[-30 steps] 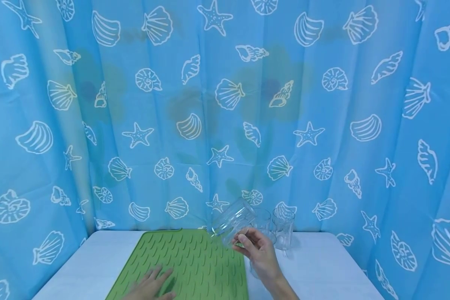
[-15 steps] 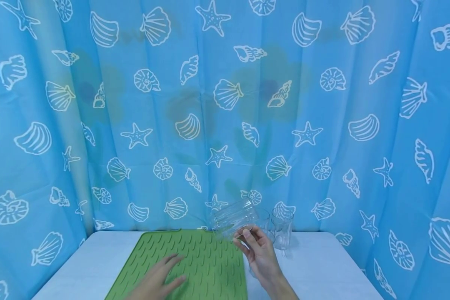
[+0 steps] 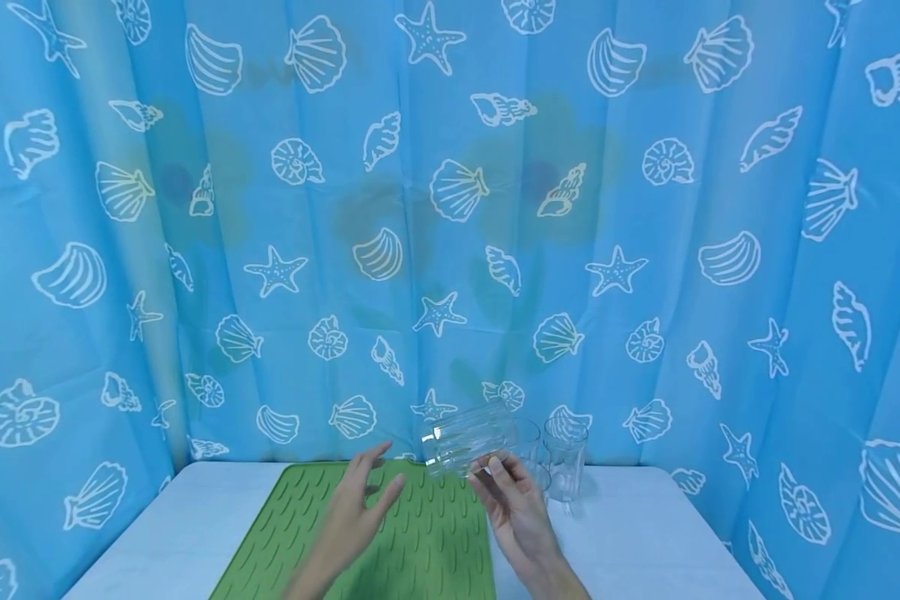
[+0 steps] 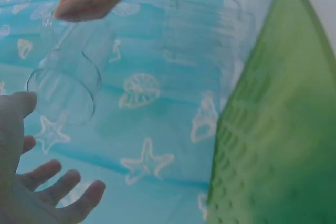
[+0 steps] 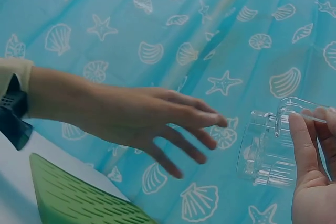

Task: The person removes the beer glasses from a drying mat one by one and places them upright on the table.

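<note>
A clear glass mug point(image 3: 459, 442) is held in the air above the far part of a green ridged mat point(image 3: 427, 537). It is tipped nearly onto its side, its mouth towards the left. My right hand point(image 3: 523, 517) grips it by the handle point(image 5: 299, 103), as the right wrist view shows. My left hand point(image 3: 354, 512) hovers over the mat, fingers spread and thumb apart, facing the mug without touching it in the head view. In the left wrist view, the mug's round rim lies just beyond the left thumb.
Behind the right hand, a clear glass mug point(image 3: 566, 462) stands upright on the white table point(image 3: 645, 533). Another clear glass point(image 3: 528, 433) beside it is partly hidden by the held mug and hand. A blue shell-patterned curtain point(image 3: 450, 250) rises behind and around the table.
My left hand has risen from low over the mat, moving forward and right towards the mug. The mug has turned in my right hand from a slant to nearly level.
</note>
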Available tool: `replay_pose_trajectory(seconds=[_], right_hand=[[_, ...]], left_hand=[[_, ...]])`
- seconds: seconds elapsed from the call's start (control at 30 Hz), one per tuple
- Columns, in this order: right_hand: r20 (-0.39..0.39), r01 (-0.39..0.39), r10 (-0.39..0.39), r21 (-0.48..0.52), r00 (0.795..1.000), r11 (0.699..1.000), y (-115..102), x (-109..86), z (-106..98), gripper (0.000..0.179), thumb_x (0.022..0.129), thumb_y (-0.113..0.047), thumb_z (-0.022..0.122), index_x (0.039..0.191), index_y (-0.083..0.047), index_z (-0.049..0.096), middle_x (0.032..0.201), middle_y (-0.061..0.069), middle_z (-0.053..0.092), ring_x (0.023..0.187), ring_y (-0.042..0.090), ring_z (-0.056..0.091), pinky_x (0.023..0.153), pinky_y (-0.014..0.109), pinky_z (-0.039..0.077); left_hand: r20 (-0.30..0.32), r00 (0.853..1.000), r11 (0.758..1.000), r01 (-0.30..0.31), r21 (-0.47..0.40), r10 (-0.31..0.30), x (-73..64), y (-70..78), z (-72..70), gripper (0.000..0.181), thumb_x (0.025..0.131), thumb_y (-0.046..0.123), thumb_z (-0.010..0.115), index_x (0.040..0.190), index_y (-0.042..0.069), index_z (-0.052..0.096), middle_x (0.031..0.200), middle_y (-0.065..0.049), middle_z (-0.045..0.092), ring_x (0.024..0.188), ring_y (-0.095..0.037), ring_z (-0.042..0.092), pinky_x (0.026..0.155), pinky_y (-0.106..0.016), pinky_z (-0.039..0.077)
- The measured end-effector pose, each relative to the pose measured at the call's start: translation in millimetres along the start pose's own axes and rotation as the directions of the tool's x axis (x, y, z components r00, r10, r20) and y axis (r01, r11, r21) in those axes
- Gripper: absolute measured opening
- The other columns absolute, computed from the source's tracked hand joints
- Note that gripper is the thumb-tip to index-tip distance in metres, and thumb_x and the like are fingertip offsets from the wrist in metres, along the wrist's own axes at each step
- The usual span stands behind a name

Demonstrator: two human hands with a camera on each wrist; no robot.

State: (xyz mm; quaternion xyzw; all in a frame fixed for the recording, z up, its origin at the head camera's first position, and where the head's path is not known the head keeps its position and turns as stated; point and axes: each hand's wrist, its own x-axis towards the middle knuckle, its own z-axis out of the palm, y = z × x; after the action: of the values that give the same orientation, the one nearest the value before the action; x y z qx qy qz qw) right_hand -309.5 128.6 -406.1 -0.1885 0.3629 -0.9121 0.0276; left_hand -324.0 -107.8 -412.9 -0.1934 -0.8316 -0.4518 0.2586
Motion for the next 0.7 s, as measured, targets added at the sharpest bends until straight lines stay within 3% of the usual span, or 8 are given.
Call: replay_pose_trajectory(seconds=[0.2,0.33,0.53,0.7], right_hand=[[0.052,-0.022,0.020,0.037,0.998,0.999,2.2,-3.1,1.7,0.017,0.106,-0.015,0.043,0.106,-0.019,0.060,0.107,-0.005,0.068,0.105,0.007,0.066,0.104,0.020,0.049],[0.047,-0.030,0.028,0.027,0.998,0.999,2.0,-4.0,3.2,0.016,0.106,-0.017,0.043,0.107,-0.020,0.059,0.108,-0.006,0.067,0.107,0.006,0.065,0.106,0.019,0.047],[0.042,-0.031,0.029,0.031,0.999,0.999,1.2,-5.1,4.7,0.016,0.106,-0.019,0.044,0.108,-0.021,0.059,0.109,-0.007,0.066,0.108,0.006,0.065,0.107,0.019,0.046],[0.008,-0.034,0.033,0.031,0.999,0.999,1.5,-5.2,8.4,0.013,0.105,-0.018,0.046,0.106,-0.019,0.059,0.107,-0.006,0.067,0.106,0.006,0.066,0.105,0.019,0.047]], left_hand=[[-0.005,0.998,0.983,0.068,-0.169,-0.070,14.5,9.3,17.7,0.065,0.094,0.040,0.065,0.150,0.022,0.038,0.147,-0.011,0.046,0.128,-0.034,0.055,0.090,-0.043,0.060],[0.021,0.993,0.955,0.114,-0.274,-0.112,21.3,12.4,27.0,0.072,0.090,0.038,0.071,0.152,0.029,0.035,0.151,-0.013,0.042,0.131,-0.038,0.052,0.094,-0.048,0.057],[0.058,0.995,0.919,0.093,-0.383,-0.076,24.6,13.9,34.4,0.075,0.089,0.030,0.073,0.152,0.037,0.032,0.154,-0.017,0.038,0.133,-0.043,0.050,0.096,-0.054,0.054],[0.050,0.997,0.917,0.074,-0.391,-0.059,24.4,14.5,35.6,0.076,0.089,0.027,0.074,0.151,0.040,0.032,0.153,-0.013,0.039,0.133,-0.039,0.051,0.093,-0.048,0.058]])
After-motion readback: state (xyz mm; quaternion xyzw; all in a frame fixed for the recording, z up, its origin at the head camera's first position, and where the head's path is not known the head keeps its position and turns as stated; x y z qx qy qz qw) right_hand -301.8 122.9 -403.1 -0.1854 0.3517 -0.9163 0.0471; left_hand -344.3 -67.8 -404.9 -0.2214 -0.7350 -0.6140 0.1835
